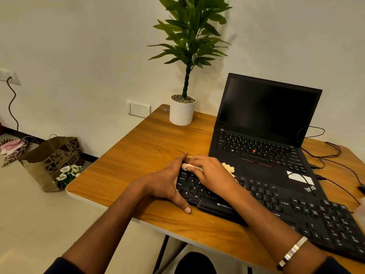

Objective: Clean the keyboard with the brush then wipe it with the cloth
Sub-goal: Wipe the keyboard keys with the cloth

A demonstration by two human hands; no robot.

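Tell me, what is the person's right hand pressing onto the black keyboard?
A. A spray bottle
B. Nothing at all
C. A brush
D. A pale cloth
D: the right hand lies flat on a pale cloth at the keyboard's left end, with cloth showing on either side of the hand.

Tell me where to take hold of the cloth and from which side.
Take the cloth by its bunched edge showing to the right of the right hand, coming from above. The rest lies pressed under that hand on the keyboard; the laptop crowds its far side.
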